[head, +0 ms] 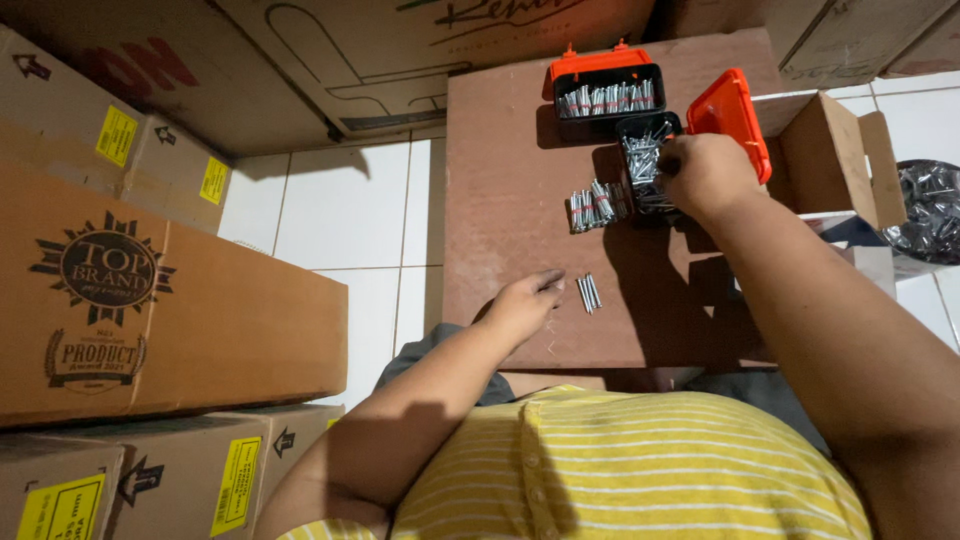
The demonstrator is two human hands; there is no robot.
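White tiled floor point(345, 205), stacked brown cardboard cartons point(150, 300) along the left and top edges. Work surface is a flat brown cardboard sheet point(510, 150) laid on the floor; it is the landmark for everything below.

Left to right:
- Left hand point(525, 300) rests on the sheet's near-left part, palm down, fingers point(550, 280) loosely curled and pointing right. Nothing in them that I can see.
- Just right of those fingertips, nearly touching: small bundle of silver metal screws point(589, 293). Long axis runs roughly away from the person, slightly tilted, so crosswise to the fingers. Left hand is far nearer to it than the right.
- Further up the sheet, centre: larger loose cluster of the same silver screws point(597, 205), lying side by side.
- Sheet's far edge: black plastic tray with orange rim point(605, 95), screws in a neat row inside.
- Right of the cluster, touching it or nearly: second black plastic box with orange hinged lid point(738, 115), lid up, screws jumbled inside.
- Right hand point(705, 170) sits over that open box, fingers dipped in and closed down; can't tell if they hold screws, knuckles hide the tips.
- Off the sheet's right edge: small open brown cardboard box point(830, 150), then a dark bag of shiny metal parts point(930, 210).

Yellow striped shirt point(620, 470) fills the bottom of the view.
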